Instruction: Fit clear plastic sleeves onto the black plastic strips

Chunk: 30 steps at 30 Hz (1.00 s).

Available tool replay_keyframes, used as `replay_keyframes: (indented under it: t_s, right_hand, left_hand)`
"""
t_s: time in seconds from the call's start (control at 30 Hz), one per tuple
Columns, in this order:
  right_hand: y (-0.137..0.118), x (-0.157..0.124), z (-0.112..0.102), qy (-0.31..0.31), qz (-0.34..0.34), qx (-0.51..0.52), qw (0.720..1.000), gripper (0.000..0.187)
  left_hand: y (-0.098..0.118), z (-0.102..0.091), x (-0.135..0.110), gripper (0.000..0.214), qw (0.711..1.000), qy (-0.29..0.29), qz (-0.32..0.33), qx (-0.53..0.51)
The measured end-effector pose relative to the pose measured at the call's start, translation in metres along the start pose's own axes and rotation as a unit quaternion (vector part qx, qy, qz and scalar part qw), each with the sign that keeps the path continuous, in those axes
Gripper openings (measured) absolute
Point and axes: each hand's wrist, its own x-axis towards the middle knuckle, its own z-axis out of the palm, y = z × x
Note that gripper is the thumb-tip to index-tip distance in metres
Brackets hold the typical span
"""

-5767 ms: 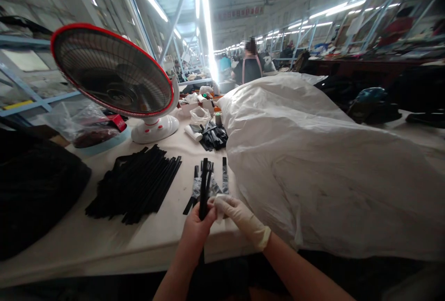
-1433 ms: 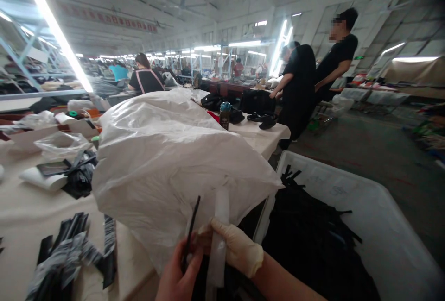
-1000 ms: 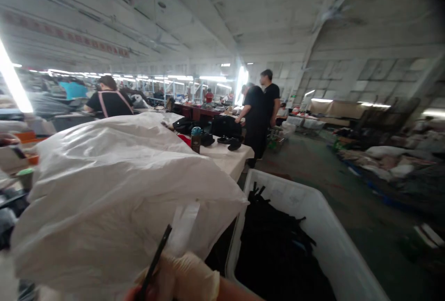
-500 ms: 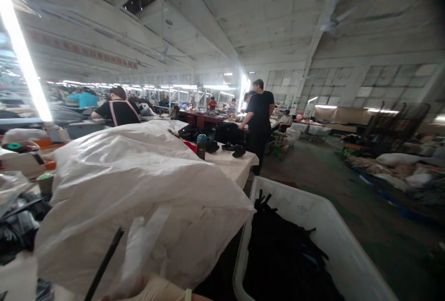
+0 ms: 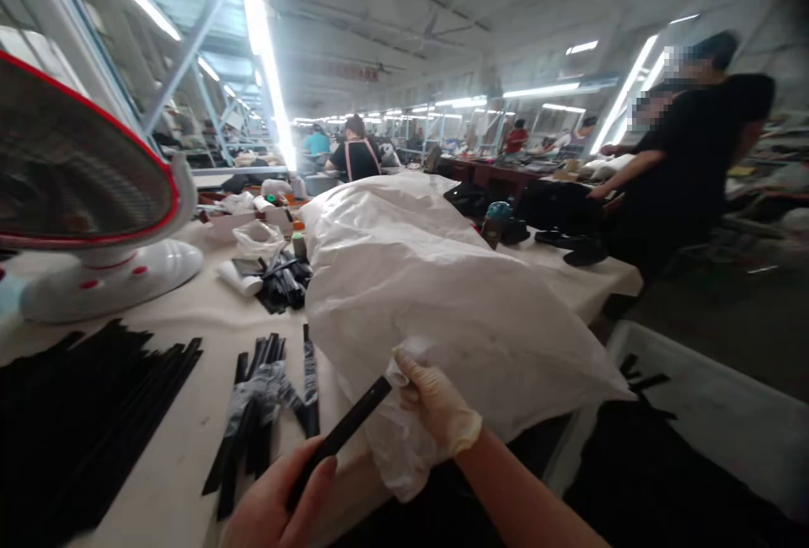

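My left hand [image 5: 281, 493], bare, is closed around a flat black strip [image 5: 354, 417] that points up and to the right. My right hand [image 5: 436, 400] wears a pale glove and pinches the near edge of a big white plastic bag [image 5: 442, 287], which bulges over the table. The strip's far tip lies close to the gloved fingers; whether they touch I cannot tell. To the left of the bag lie bundles of black strips [image 5: 256, 413], partly wrapped in clear plastic.
Many black strips [image 5: 126, 430] cover the left of the table [image 5: 170, 447]. A white fan [image 5: 114, 278] with a red rim stands behind them. At right is a white bin [image 5: 714, 371] holding black pieces. A person in black [image 5: 688, 143] stands beyond the table's far right corner.
The view has swung left and down, bringing the fan, the strips on the table and both my hands into sight. My left hand still holds the black strip.
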Motion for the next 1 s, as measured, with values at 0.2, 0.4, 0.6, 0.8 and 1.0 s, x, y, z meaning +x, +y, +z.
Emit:
replay_keyframes:
  t_s: [0.2, 0.4, 0.6, 0.8, 1.0]
  right_hand:
    - [0.006, -0.001, 0.002, -0.034, -0.023, -0.047, 0.998, 0.041]
    - [0.014, -0.013, 0.008, -0.008, -0.046, -0.178, 0.983, 0.035]
    - [0.023, -0.026, 0.029, -0.072, 0.0, -0.156, 0.985, 0.03]
    - [0.048, -0.03, 0.04, -0.218, 0.052, -0.142, 0.964, 0.04]
    - [0.047, -0.024, 0.046, -0.009, 0.022, -0.026, 0.999, 0.046]
  left_hand:
    - [-0.001, 0.001, 0.002, 0.031, 0.997, -0.043, -0.002, 0.065]
    - [-0.009, 0.007, 0.012, 0.034, 0.989, -0.052, 0.005, 0.135]
    - [-0.029, 0.015, -0.006, 0.052, 0.988, -0.111, -0.072, -0.086]
    - [-0.028, 0.002, -0.016, 0.059, 0.946, -0.062, -0.196, -0.249]
    - [-0.024, -0.003, -0.028, 0.047, 0.967, -0.018, -0.186, -0.175]
